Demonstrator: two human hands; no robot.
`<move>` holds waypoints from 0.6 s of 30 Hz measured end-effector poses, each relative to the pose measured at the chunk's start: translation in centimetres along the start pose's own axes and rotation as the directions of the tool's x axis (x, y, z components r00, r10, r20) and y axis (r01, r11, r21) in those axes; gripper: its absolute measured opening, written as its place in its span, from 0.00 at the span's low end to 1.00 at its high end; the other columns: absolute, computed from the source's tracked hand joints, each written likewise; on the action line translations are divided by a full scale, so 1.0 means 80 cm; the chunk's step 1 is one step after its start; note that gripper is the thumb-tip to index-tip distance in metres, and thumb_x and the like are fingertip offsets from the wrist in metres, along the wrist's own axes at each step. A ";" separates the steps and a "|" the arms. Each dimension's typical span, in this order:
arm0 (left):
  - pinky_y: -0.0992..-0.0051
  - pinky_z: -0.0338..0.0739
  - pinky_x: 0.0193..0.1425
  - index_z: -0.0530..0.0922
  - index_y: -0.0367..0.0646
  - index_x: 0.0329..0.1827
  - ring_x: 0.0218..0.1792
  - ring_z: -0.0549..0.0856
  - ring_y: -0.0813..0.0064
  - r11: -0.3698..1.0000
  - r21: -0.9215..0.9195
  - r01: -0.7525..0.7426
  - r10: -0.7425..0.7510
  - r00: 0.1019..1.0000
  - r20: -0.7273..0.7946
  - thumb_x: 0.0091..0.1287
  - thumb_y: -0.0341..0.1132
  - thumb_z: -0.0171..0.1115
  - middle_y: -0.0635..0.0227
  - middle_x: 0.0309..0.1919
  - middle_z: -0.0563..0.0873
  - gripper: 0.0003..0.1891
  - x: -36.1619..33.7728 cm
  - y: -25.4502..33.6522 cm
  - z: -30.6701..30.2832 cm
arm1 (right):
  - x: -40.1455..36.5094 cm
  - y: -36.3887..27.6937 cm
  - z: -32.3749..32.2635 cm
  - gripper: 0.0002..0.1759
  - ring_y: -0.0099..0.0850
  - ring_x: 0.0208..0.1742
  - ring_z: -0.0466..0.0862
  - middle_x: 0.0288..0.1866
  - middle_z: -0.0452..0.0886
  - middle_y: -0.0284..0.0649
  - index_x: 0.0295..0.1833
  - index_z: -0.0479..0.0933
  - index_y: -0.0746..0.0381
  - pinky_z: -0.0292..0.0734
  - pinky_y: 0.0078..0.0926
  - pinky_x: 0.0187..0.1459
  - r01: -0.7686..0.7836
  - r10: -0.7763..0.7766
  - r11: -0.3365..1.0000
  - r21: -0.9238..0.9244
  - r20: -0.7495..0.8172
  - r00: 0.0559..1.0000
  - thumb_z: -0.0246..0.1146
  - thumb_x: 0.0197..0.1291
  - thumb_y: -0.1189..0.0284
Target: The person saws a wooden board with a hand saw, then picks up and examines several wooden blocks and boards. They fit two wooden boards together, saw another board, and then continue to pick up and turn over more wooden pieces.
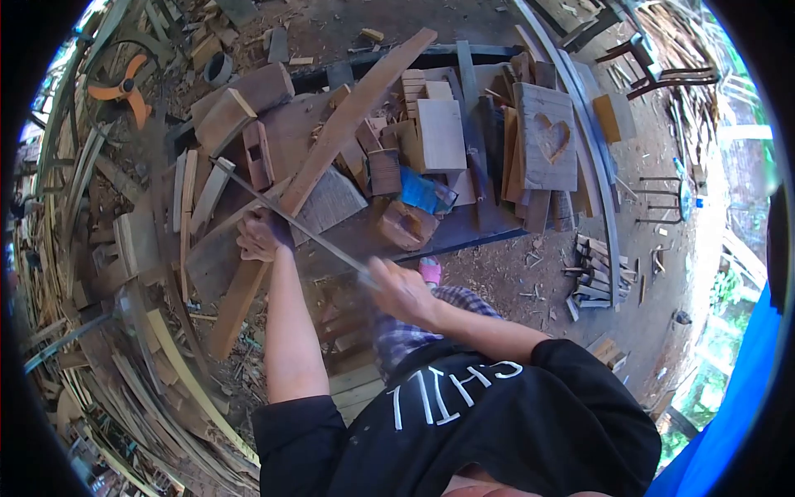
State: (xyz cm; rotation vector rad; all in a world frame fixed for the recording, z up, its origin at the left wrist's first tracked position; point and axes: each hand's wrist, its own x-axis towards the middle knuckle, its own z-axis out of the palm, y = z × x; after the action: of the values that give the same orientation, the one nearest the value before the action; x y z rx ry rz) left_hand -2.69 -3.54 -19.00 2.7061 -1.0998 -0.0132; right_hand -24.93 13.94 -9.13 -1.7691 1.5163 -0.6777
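My right hand (403, 291) is closed round the near end of a hand saw (319, 240), its long thin blade seen nearly edge-on. The blade slants up and left across a long brown plank (356, 108), just beside my left hand. My left hand (263, 235) has its fingers curled over the plank, which lies diagonally on the workbench (286, 124) and sticks out past its near edge. Close to the blade's far end rests a wooden hand plane (258, 156). The right hand and the saw's grip are somewhat blurred.
Wood blocks (441, 137), a board with a carved heart (549, 137) and a blue packet (424, 192) crowd the bench. Long strips (592, 166) lean at its right end. Timber is piled at left, near an orange fan (126, 89). Offcuts (598, 277) litter the ground.
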 end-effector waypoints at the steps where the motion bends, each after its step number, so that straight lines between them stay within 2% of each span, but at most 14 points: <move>1: 0.55 0.66 0.55 0.83 0.51 0.41 0.47 0.79 0.59 1.000 0.020 0.006 -0.006 1.000 0.001 0.64 0.46 0.50 0.67 0.43 0.83 0.15 -0.013 0.015 -0.025 | 0.028 -0.001 0.016 0.16 0.52 0.31 0.81 0.33 0.77 0.52 0.45 0.64 0.62 0.77 0.47 0.30 0.036 -0.036 0.999 0.004 -0.017 0.999 0.61 0.53 0.76; 2: 0.55 0.65 0.55 0.83 0.52 0.42 0.47 0.79 0.59 0.999 0.036 0.017 -0.017 1.000 -0.004 0.65 0.46 0.50 0.67 0.44 0.83 0.15 -0.016 0.025 -0.039 | 0.051 -0.001 0.026 0.16 0.52 0.31 0.81 0.33 0.77 0.52 0.45 0.64 0.62 0.77 0.47 0.30 0.050 -0.050 0.999 0.006 -0.012 0.999 0.61 0.53 0.76; 3: 0.55 0.65 0.55 0.83 0.51 0.41 0.47 0.79 0.60 0.999 -0.031 0.011 -0.012 0.999 -0.048 0.65 0.47 0.50 0.67 0.45 0.83 0.15 0.001 0.004 0.010 | 0.071 -0.002 0.036 0.15 0.53 0.32 0.81 0.32 0.77 0.52 0.45 0.64 0.62 0.77 0.47 0.30 0.057 -0.058 0.998 -0.022 -0.036 0.998 0.60 0.54 0.76; 4: 0.55 0.65 0.55 0.83 0.51 0.41 0.47 0.79 0.60 0.999 -0.026 0.034 -0.035 0.997 -0.071 0.65 0.47 0.50 0.67 0.45 0.83 0.15 -0.001 0.012 -0.006 | 0.083 -0.003 0.050 0.15 0.53 0.32 0.81 0.31 0.77 0.52 0.45 0.64 0.62 0.78 0.47 0.30 0.071 -0.073 0.997 -0.045 -0.058 0.996 0.60 0.54 0.75; 6: 0.56 0.65 0.55 0.82 0.51 0.39 0.48 0.78 0.61 0.996 0.085 0.027 -0.013 0.987 -0.159 0.65 0.48 0.50 0.67 0.44 0.83 0.15 -0.022 0.025 -0.028 | 0.053 0.003 0.035 0.13 0.52 0.32 0.81 0.32 0.78 0.50 0.45 0.66 0.62 0.78 0.45 0.31 0.078 -0.073 0.995 0.065 -0.066 0.995 0.60 0.58 0.72; 7: 0.56 0.65 0.55 0.82 0.51 0.39 0.48 0.78 0.61 0.994 0.091 0.057 -0.040 0.983 -0.179 0.65 0.48 0.50 0.67 0.44 0.83 0.15 -0.020 0.023 -0.027 | 0.025 0.007 0.020 0.13 0.51 0.33 0.82 0.33 0.78 0.50 0.44 0.67 0.62 0.78 0.46 0.31 0.071 -0.069 0.997 0.020 -0.078 0.995 0.62 0.57 0.71; 9: 0.57 0.65 0.53 0.82 0.51 0.37 0.47 0.79 0.61 0.997 0.075 0.008 0.001 0.992 -0.124 0.65 0.49 0.50 0.66 0.43 0.82 0.16 -0.017 0.019 -0.020 | -0.042 0.032 -0.003 0.15 0.51 0.32 0.81 0.33 0.77 0.50 0.43 0.67 0.63 0.77 0.45 0.30 -0.010 0.014 0.997 -0.073 0.045 0.999 0.65 0.57 0.70; 11: 0.57 0.66 0.53 0.82 0.51 0.37 0.46 0.79 0.61 0.998 0.064 0.019 -0.013 0.995 -0.096 0.66 0.49 0.50 0.66 0.43 0.82 0.16 -0.016 0.022 -0.032 | -0.064 0.035 -0.016 0.15 0.52 0.31 0.80 0.32 0.76 0.50 0.43 0.66 0.63 0.76 0.46 0.30 -0.040 0.047 0.995 -0.097 0.071 0.996 0.65 0.58 0.70; 13: 0.57 0.66 0.51 0.82 0.51 0.37 0.45 0.79 0.61 0.998 0.055 -0.011 0.014 0.998 -0.063 0.66 0.49 0.50 0.66 0.42 0.83 0.16 -0.020 0.026 -0.044 | -0.033 0.027 -0.002 0.15 0.53 0.31 0.80 0.32 0.76 0.51 0.43 0.65 0.63 0.76 0.47 0.30 0.002 0.001 0.997 -0.078 0.044 0.999 0.64 0.58 0.70; 15: 0.57 0.66 0.51 0.82 0.51 0.37 0.45 0.79 0.61 0.996 0.089 -0.006 0.016 0.994 -0.110 0.66 0.49 0.50 0.66 0.42 0.83 0.15 -0.018 0.028 -0.040 | 0.022 0.008 0.020 0.15 0.55 0.31 0.80 0.31 0.76 0.52 0.44 0.64 0.62 0.75 0.49 0.30 0.049 -0.051 0.997 -0.062 -0.031 0.998 0.63 0.60 0.69; 18: 0.58 0.66 0.50 0.82 0.51 0.37 0.45 0.79 0.61 0.995 0.100 0.003 0.011 0.990 -0.142 0.65 0.48 0.51 0.67 0.41 0.83 0.15 -0.021 0.029 -0.043 | 0.079 0.000 0.043 0.14 0.56 0.32 0.80 0.31 0.77 0.54 0.43 0.63 0.62 0.75 0.50 0.30 0.087 -0.092 0.992 -0.089 -0.055 0.994 0.62 0.62 0.68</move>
State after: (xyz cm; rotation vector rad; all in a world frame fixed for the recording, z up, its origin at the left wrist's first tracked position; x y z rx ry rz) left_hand -5.21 -3.31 -15.29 2.7425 -1.0909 0.2388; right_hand -21.19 8.29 -11.61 -1.9070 1.5339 -0.7240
